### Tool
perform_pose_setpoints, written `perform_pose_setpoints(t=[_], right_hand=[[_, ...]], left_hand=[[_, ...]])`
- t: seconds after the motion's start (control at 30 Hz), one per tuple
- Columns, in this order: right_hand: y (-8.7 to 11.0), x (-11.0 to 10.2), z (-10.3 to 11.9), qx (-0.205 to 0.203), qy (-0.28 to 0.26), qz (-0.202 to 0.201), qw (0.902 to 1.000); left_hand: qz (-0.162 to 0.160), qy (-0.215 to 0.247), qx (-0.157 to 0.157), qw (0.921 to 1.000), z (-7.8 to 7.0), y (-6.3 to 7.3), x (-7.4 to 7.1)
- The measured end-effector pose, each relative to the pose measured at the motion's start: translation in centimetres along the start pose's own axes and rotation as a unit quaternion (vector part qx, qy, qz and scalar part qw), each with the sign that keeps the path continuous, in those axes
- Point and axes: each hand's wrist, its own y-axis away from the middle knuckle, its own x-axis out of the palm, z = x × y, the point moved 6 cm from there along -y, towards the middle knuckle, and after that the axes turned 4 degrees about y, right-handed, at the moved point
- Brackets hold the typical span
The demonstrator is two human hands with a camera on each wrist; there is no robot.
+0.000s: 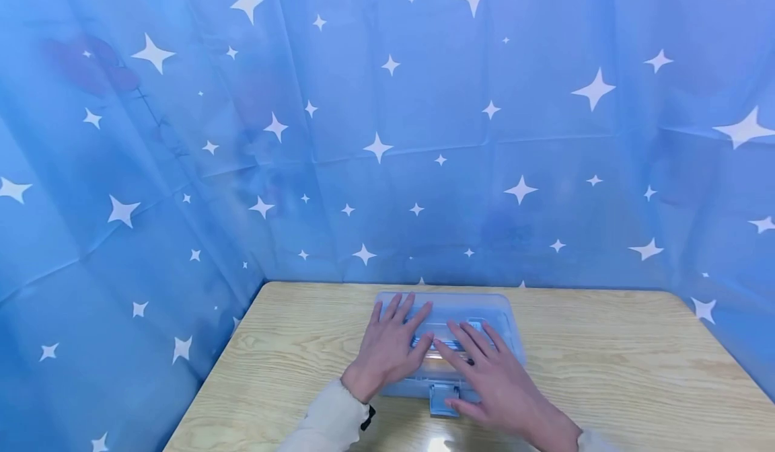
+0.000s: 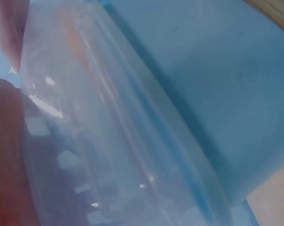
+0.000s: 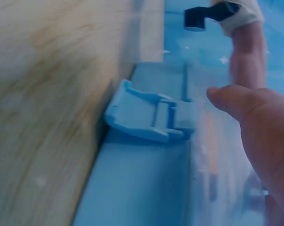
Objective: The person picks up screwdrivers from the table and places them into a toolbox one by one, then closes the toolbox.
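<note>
A pale blue plastic box [image 1: 505, 307] with a clear lid lies on the table, its front latch [image 1: 444, 401] swung outward. My left hand [image 1: 387, 344] rests on the left part of the lid, fingers straight and spread. On the right part, my right hand [image 1: 493, 381] lies with straight fingers, its thumb near the latch. The right wrist view shows the flipped-out latch [image 3: 137, 113] on the front wall [image 3: 137, 174] up close. Through the see-through lid [image 2: 118, 136], blurred orange and blue contents show; their kind I cannot tell.
The light wood table [image 1: 617, 351] extends on both sides of the box. Behind and to the left hangs a blue cloth [image 1: 424, 102] with white stars. A black band [image 1: 367, 417] shows at the left sleeve's cuff.
</note>
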Motion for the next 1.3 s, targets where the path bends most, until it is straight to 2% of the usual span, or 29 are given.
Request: perform_pose_setpoints(t=[0.2,0.53,1.03,1.3], right_hand=[[0.8,0.5,1.0,-0.028,0.037,-0.022,0.9987],[1.9,1.2,2.2,-0.068,0.007,-0.049,0.9965],[1.6,2.5,3.2,-0.067,0.015,-0.004,0.9976],[1.5,3.1,3.8,-0.066,0.036,-0.019,0.997]], left_hand=[[0.016,0.001,-0.003,0.9999,-0.2,-0.2,0.0],[0.022,-0.012,-0.005,0.9997,-0.1,-0.5,0.6],[0.031,-0.029,-0.016,0.999,0.2,-0.3,0.3],[0.031,-0.034,-0.014,0.9988,0.2,-0.2,0.4]])
